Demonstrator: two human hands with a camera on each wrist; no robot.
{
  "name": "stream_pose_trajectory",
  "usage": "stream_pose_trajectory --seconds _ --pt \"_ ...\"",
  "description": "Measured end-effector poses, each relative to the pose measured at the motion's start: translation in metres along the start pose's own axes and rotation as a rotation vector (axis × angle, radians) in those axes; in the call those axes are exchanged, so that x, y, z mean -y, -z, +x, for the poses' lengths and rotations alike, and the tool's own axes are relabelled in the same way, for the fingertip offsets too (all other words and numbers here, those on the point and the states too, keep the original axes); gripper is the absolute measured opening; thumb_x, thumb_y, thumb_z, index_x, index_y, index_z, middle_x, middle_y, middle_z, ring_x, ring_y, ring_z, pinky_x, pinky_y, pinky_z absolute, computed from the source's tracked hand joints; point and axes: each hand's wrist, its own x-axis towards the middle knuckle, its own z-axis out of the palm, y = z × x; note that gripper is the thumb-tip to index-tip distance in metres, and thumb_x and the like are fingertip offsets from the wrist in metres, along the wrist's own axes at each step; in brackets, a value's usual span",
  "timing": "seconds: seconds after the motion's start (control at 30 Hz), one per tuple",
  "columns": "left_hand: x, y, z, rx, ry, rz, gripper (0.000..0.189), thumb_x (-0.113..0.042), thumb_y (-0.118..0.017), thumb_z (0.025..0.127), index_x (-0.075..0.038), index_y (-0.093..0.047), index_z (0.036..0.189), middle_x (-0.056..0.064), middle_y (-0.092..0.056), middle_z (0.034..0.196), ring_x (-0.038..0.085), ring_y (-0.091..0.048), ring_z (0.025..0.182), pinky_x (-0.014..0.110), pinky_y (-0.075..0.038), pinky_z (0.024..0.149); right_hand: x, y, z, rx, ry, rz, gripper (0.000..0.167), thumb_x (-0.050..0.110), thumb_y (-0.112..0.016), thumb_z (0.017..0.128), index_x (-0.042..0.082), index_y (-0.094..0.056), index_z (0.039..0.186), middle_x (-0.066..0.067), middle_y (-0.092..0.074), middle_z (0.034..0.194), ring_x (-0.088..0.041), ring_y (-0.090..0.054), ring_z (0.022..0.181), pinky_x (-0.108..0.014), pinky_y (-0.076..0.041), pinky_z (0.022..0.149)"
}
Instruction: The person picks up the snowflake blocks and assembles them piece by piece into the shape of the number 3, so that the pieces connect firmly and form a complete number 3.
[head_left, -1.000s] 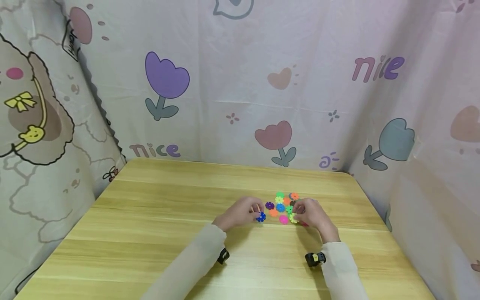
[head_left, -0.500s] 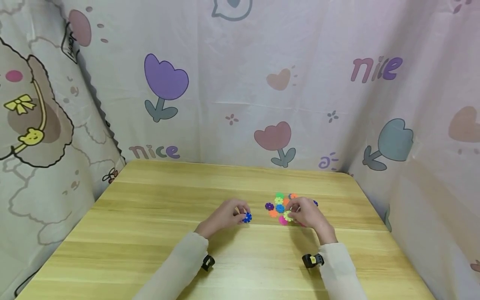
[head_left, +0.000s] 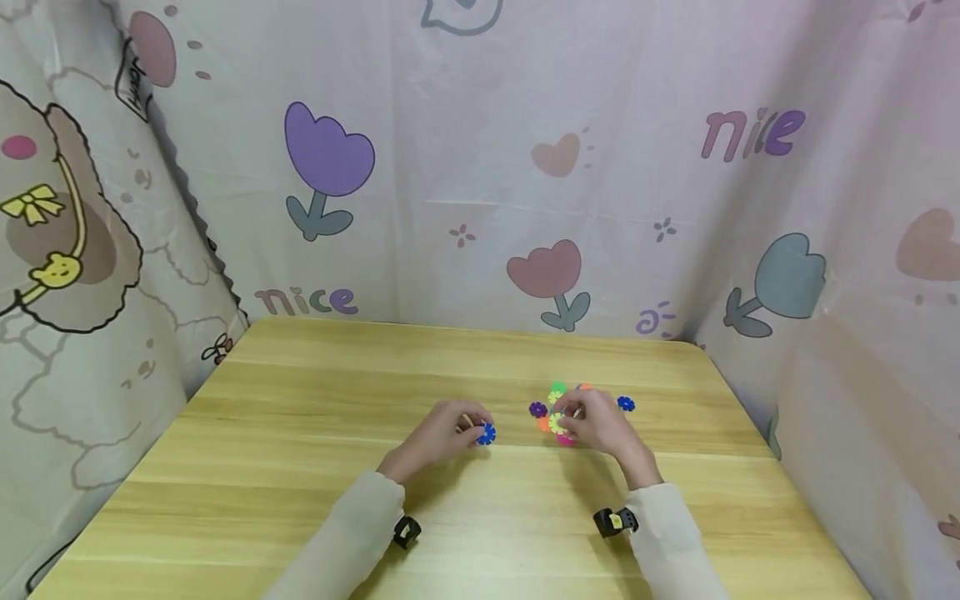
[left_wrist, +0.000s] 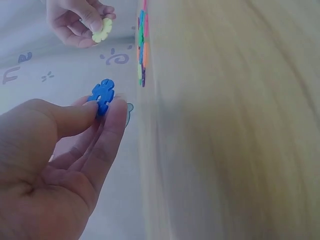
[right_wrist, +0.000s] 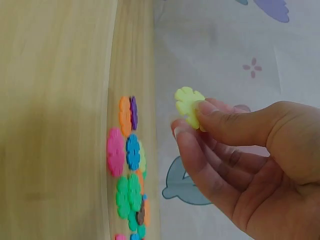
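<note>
Our left grip [head_left: 442, 429] pinches a blue notched disc [left_wrist: 105, 92]; to its right, well apart, our right grip [head_left: 602, 418] pinches a yellow notched disc [right_wrist: 187, 102], nearer the loose discs [right_wrist: 116, 152]

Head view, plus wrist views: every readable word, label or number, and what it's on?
"nice": back curtain, upper right.
"nice": same curtain, lower left, above the table.
Black-outlined box on the left curtain: lettering too blurred.
Left wrist view: curtain letters, incomplete, blurred.
Blue piece, yellow piece: no text seen.
</note>
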Motion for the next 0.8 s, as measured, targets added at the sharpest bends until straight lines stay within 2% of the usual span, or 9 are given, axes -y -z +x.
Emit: stream_pose_trajectory --seconds 0.1,0.27,0.4,0.57,0.63,0.8 --pt "-0.002 0.001 -0.001 -0.008 0.006 -0.007 0.018 0.001 -0.063 0.099 -0.005 -0.076 0.11 0.012 -0.073 0.099 0.022 -0.073 0.08 0.021 -0.059 0.065 0.004 -0.003 0.001 0.006 0.006 0.034 0.015 -0.001 -0.074 0.091 0.005 -0.077 0.104 -0.007 -0.066 0.085 -0.014 -0.065 0.065 -0.021 -0.054 0.056" --pt "-0.004 0.003 -0.003 -0.024 0.015 0.005 0.018 0.0 -0.064 0.099 -0.004 -0.076 0.111 0.011 -0.074 0.098 0.02 -0.071 0.078 0.02 -0.058 0.064 0.015 -0.007 0.003 0.024 0.021 0.105 0.016 -0.003 -0.071 0.093 0.003 -0.075 0.107 -0.009 -0.065 0.086 -0.02 -0.07 0.067 -0.021 -0.054 0.055" --pt "-0.005 0.003 -0.002 -0.039 0.007 -0.005 0.017 0.001 -0.066 0.097 -0.004 -0.077 0.109 0.011 -0.074 0.096 0.019 -0.071 0.077 0.02 -0.058 0.064 0.024 -0.011 0.005 0.03 0.035 0.114 0.014 -0.002 -0.07 0.094 0.004 -0.075 0.105 -0.008 -0.066 0.085 -0.024 -0.069 0.067 -0.021 -0.052 0.053" --pt "-0.006 0.001 -0.002 -0.049 0.021 -0.053 0.017 0.003 -0.067 0.096 -0.001 -0.076 0.11 0.013 -0.073 0.095 0.02 -0.072 0.077 0.027 -0.063 0.066 0.032 -0.018 0.005 0.041 0.071 0.116 0.01 -0.004 -0.07 0.093 0.004 -0.072 0.099 -0.009 -0.067 0.084 -0.027 -0.071 0.071 -0.025 -0.058 0.058" --pt "-0.006 0.001 -0.002 -0.057 0.029 -0.071 0.017 0.004 -0.067 0.096 0.0 -0.076 0.11 0.013 -0.073 0.094 0.021 -0.073 0.077 0.032 -0.064 0.068 0.034 -0.021 0.005 0.044 0.097 0.118 0.01 -0.005 -0.07 0.093 0.003 -0.071 0.098 -0.01 -0.068 0.083 -0.024 -0.072 0.071 -0.026 -0.06 0.062" --pt "-0.007 -0.002 -0.003 -0.067 0.038 -0.102 0.018 0.004 -0.067 0.095 0.003 -0.075 0.112 0.015 -0.073 0.094 0.028 -0.075 0.077 0.035 -0.064 0.068 0.038 -0.028 0.003 0.043 0.146 0.109 0.01 -0.006 -0.071 0.091 0.002 -0.071 0.096 -0.009 -0.072 0.083 -0.013 -0.068 0.07 -0.021 -0.058 0.062"
